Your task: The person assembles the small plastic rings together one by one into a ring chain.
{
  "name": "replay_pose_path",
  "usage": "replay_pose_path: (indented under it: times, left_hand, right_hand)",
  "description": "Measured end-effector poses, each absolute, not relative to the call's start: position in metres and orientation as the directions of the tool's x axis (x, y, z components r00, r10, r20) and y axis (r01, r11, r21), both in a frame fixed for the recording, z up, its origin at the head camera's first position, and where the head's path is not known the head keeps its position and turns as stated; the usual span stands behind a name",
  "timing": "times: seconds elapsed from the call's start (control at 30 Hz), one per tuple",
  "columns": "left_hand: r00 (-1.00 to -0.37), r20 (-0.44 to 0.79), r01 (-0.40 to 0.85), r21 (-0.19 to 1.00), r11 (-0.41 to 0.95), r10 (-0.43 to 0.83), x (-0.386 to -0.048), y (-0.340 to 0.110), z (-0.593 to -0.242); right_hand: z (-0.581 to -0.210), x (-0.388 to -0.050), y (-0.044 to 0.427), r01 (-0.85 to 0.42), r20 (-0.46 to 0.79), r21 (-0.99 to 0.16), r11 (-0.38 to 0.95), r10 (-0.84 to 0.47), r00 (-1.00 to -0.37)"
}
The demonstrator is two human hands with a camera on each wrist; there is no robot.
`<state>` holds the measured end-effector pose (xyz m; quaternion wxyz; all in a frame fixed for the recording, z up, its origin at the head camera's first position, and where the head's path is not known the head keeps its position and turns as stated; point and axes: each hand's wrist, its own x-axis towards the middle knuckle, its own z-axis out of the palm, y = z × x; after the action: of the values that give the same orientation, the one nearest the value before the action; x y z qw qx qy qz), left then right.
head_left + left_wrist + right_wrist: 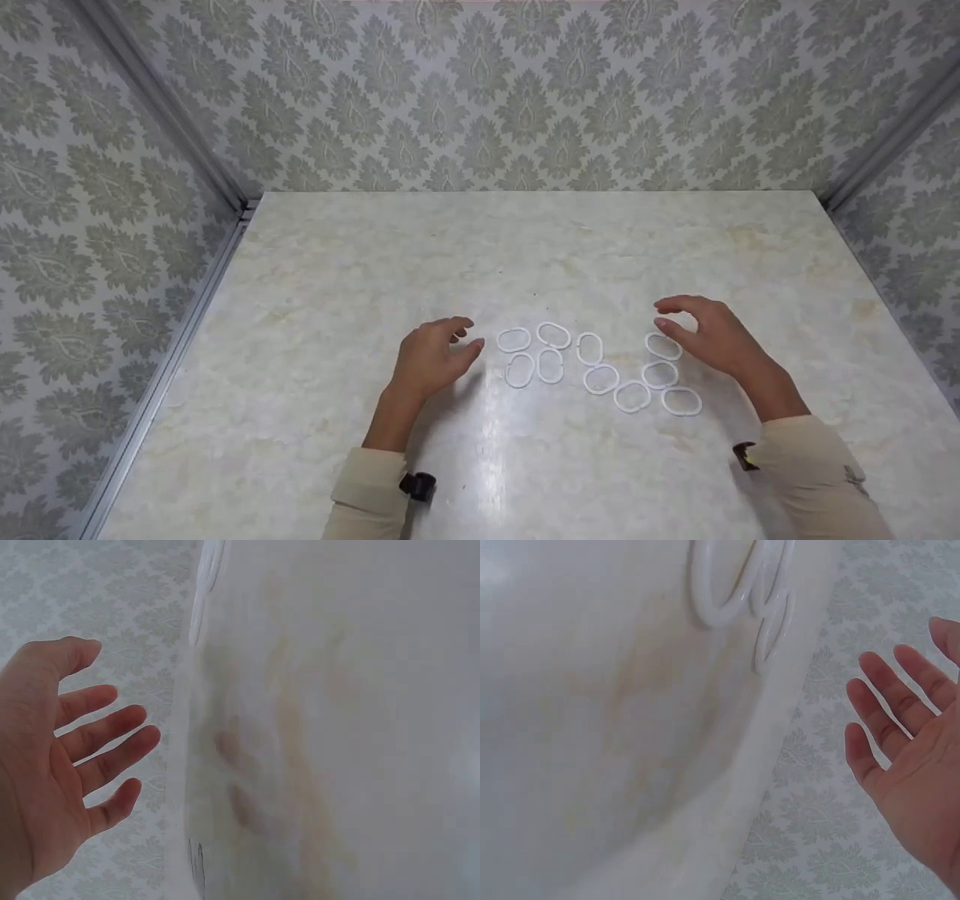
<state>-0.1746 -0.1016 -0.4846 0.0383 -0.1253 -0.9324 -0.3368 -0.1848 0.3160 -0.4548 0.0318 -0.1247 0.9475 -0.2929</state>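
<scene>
Several white oval plastic rings [632,396] lie flat on the table in the head view. Some have a small gap in the loop. A cluster with a ring [519,370] lies at the left; the others form a bent row to the right. My left hand [436,356] hovers left of the cluster, holding nothing, its fingers loosely bent. On the other side my right hand [712,330] is beside the upper right ring [664,346], also holding nothing. Both wrist views show spread fingers on the left hand [82,742] and right hand [915,727]. Ring edges [727,585] show at the top.
The pale marbled table [337,262] reaches back to a patterned wall [480,90]. Patterned panels with metal frame bars [165,112] stand at both sides. A dark device [418,486] is strapped at the left wrist, another [745,456] at the right.
</scene>
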Motion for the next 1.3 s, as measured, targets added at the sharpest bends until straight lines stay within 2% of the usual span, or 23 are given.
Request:
replay_pose_path:
  times: [0.23, 0.43, 0.7, 1.0, 1.3]
  left_hand:
    - [-0.968, 0.057, 0.223, 0.637, 0.738, 0.243, -0.17, -0.083, -0.489]
    - [-0.968, 0.013, 0.208, 0.601, 0.772, 0.25, -0.167, -0.066, -0.492]
    - [-0.979, 0.033, 0.19, 0.531, 0.826, 0.203, -0.161, -0.05, -0.497]
    - [-0.992, 0.069, 0.128, 0.496, 0.859, 0.108, -0.15, -0.04, -0.504]
    - [-0.997, 0.083, 0.038, 0.429, 0.902, 0.003, -0.148, -0.028, -0.506]
  right_hand:
    - [-0.458, -0.193, 0.294, -0.279, 0.034, -0.566, 0.776, -0.316, -0.948]
    - [-0.467, -0.2, 0.271, -0.301, 0.005, -0.59, 0.749, -0.37, -0.929]
    - [-0.476, -0.209, 0.242, -0.276, -0.067, -0.619, 0.735, -0.4, -0.914]
    - [-0.478, -0.216, 0.217, -0.272, -0.079, -0.625, 0.732, -0.406, -0.911]
    - [-0.486, -0.234, 0.184, -0.234, -0.049, -0.515, 0.824, -0.302, -0.952]
